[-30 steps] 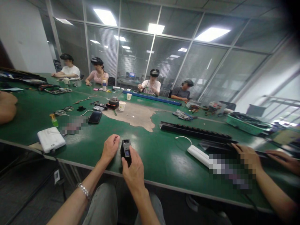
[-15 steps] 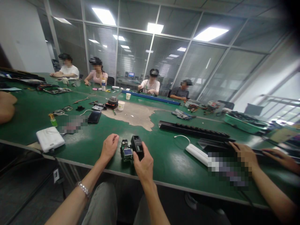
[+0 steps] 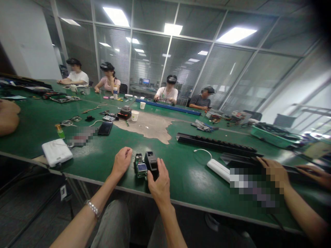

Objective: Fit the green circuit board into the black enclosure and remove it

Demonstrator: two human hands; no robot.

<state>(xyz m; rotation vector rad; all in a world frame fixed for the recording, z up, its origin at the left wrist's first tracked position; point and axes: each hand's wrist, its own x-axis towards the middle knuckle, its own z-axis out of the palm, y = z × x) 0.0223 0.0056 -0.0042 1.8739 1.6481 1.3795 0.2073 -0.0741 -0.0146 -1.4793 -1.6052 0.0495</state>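
My left hand (image 3: 122,162) rests on the green table with its fingers curled closed, left of a small circuit board assembly (image 3: 141,168) with a little display. Nothing shows in that hand. My right hand (image 3: 159,181) is around the near end of a black plastic housing (image 3: 150,159), thumb on the left and fingers along the right side. The housing has slots and openings on its upper face and stands close beside the circuit board. My palm and fingers hide part of its lower right side.
A white box (image 3: 57,152), a phone (image 3: 104,128) and eyeglasses (image 3: 71,120) lie to the left. On the right are a white power strip (image 3: 218,169) and a long black rail (image 3: 214,143), near another person's hands (image 3: 275,172). Paper cups (image 3: 134,115) stand further back; several people sit opposite.
My right hand's fingers have shifted slightly down and right along the black housing. My left hand has hardly moved. The whole view has drifted a little.
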